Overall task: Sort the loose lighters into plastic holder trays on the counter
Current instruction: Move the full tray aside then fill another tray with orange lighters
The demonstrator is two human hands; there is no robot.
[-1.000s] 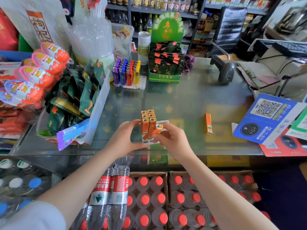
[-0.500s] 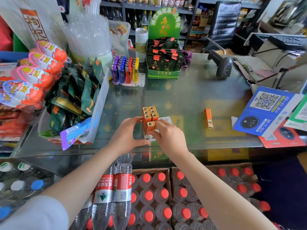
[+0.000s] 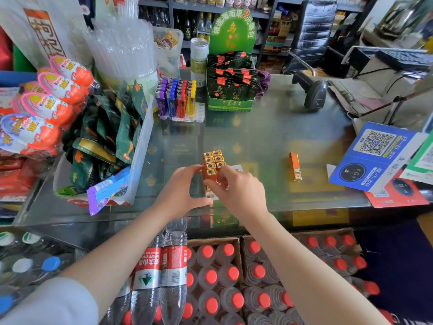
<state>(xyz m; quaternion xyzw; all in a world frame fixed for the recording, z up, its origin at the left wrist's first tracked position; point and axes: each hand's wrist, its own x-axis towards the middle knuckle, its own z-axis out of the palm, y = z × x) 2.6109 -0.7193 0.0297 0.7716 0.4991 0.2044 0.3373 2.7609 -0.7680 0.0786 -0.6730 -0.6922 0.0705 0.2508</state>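
Head camera view, looking down over a glass tabletop (image 3: 257, 127) in a small shop. Both hands meet at the near middle of the tabletop around a cluster of orange lighters (image 3: 212, 163) standing upright in a clear plastic holder tray (image 3: 212, 195), gold caps facing up in two rows. The left hand (image 3: 181, 191) cups the left side of the cluster, fingertips on the lighters and thumb stretched low along the front. The right hand (image 3: 237, 190) has its fingers curled in a grip on the nearest lighter in the cluster, seemingly pressing it down into its slot; exactly which fingers pinch it is hidden. One loose orange lighter (image 3: 295, 166) lies flat on the glass, off to the right of the right hand's grip and slightly farther from the person, well apart from the tray. Its long axis runs roughly away from the person, with the darker end toward them. The right hand is plainly the nearer one to it, so a reach out to the right would likely come next. Farther back, beyond both hands, a tray of coloured lighters (image 3: 177, 99) stands filled.
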